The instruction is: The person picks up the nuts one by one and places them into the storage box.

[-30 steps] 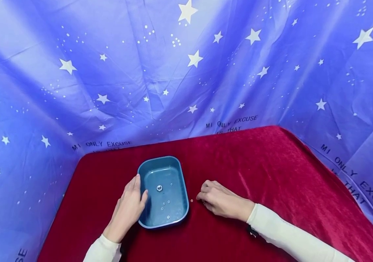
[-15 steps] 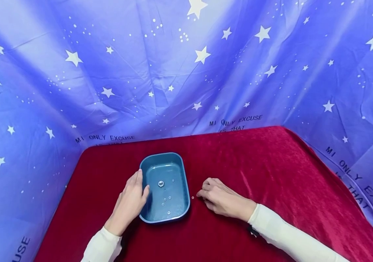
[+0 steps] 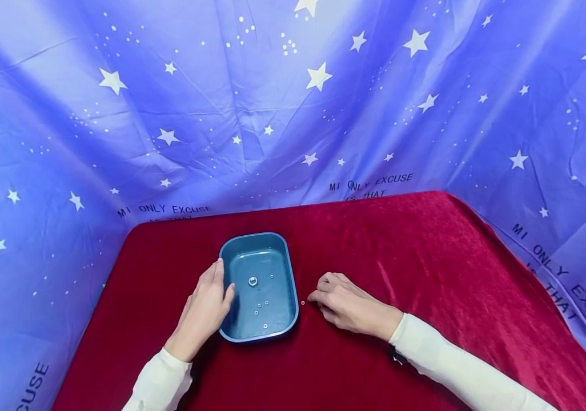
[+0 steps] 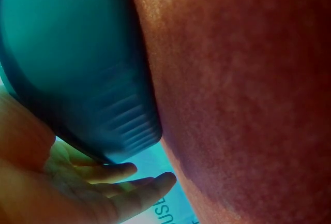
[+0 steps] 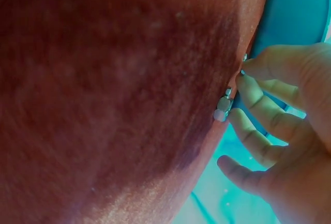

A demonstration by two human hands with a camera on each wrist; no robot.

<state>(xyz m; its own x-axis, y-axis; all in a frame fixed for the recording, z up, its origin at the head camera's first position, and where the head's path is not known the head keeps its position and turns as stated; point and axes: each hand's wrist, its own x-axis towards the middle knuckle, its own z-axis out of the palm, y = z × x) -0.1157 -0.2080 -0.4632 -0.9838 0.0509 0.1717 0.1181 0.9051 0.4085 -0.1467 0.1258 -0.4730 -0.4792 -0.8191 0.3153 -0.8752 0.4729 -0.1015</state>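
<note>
A blue rectangular tray [image 3: 259,337] stands on the red cloth. My left hand [image 3: 202,305] rests along its left side, thumb over the rim and fingers fairly straight; the left wrist view shows those fingers [image 4: 139,195] extended beside the tray's wall. Inside lie one larger metal nut [image 3: 253,281] and several tiny nuts [image 3: 267,303]. My right hand [image 3: 346,305] is low over the cloth to the right of the tray. Its thumb and index finger pinch a tiny nut [image 5: 242,72], mostly hidden by the fingertips. Another tiny nut [image 3: 302,303] lies between the hand and the tray.
Under the right hand, larger nuts [image 5: 224,104] and a small nut [image 5: 228,91] sit on the cloth, hidden in the head view. Red velvet cloth [image 3: 401,245] covers the table. A blue star-printed curtain [image 3: 252,114] hangs behind and at both sides.
The head view has shifted slightly, so everything sits a little higher in the picture. Both hands keep their places relative to the tray and nuts.
</note>
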